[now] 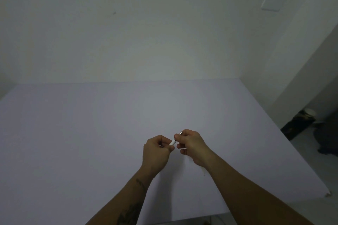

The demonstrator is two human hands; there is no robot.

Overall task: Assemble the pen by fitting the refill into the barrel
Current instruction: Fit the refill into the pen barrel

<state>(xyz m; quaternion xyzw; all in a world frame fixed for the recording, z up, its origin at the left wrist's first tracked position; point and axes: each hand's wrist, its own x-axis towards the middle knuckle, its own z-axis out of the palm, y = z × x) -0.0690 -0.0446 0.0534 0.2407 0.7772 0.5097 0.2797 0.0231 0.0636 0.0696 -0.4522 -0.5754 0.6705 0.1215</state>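
A white pen barrel (172,141) shows between my two hands, held just above the pale table (73,133). My left hand (157,151) is closed around its lower end. My right hand (192,144) pinches the upper end, and a thin metal tip (181,132) sticks out past its fingers. Most of the pen is hidden inside both fists, so I cannot tell whether the tip belongs to the refill or to a front section.
The table runs to a white wall at the back and ends at an edge on the right (274,124). Beyond that edge, dark objects (300,124) sit on the floor. A white wall plate (272,2) is high on the right.
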